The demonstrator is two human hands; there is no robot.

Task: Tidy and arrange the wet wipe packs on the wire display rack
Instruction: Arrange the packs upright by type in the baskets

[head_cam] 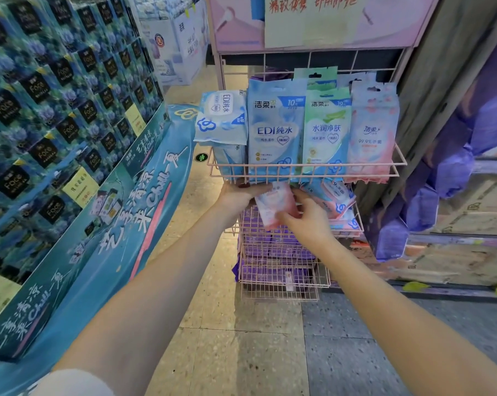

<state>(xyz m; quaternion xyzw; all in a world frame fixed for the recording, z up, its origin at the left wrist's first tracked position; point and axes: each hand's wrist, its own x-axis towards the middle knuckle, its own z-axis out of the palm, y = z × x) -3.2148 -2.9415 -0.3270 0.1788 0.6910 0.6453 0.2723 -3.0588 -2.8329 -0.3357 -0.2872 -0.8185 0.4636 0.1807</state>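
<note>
A pink wire display rack [304, 167] stands ahead with several shelves. Its top shelf holds upright wet wipe packs: a blue pack [274, 130], a green pack [326, 132], a pink pack [373, 132], and a light blue pack [223, 118] lying tilted at the left end. Just under that shelf, both hands hold a small pink pack [273, 205]. My left hand [241, 194] grips its upper left edge, and my right hand [307, 218] grips its lower right side. More pink and blue packs [336, 198] lie jumbled on the second shelf to the right.
Purple packs [270, 244] fill the lower wire baskets. A tall blue display of boxed tissues [56, 124] runs along the left. Purple bagged goods [430, 207] and cardboard boxes [470, 218] stand at the right. Tiled floor [256, 338] lies below my arms.
</note>
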